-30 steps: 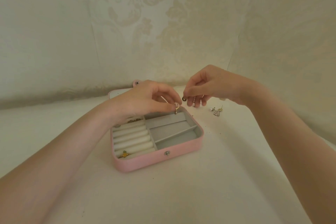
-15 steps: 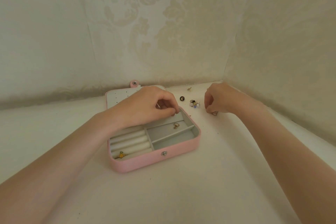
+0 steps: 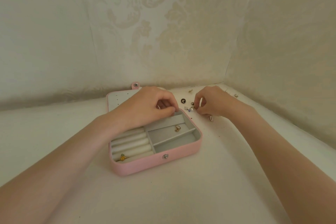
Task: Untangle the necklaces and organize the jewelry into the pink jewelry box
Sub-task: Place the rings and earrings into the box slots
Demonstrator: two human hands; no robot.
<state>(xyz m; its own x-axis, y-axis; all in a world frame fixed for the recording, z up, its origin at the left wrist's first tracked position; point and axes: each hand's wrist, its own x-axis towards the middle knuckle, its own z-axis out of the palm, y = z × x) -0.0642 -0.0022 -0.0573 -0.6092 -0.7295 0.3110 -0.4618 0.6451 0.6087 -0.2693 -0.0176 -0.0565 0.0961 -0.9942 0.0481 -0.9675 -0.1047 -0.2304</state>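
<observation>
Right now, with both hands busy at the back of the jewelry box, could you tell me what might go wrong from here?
1. The right hand pinches at a beaded earring among loose pieces; a black round stud close by could get knocked away.
2. The left hand rests over the pink jewelry box rim; lifting it carelessly might jolt the gold earring out of its compartment.
3. A small pearl stud lies near the wall and may be overlooked.
</observation>
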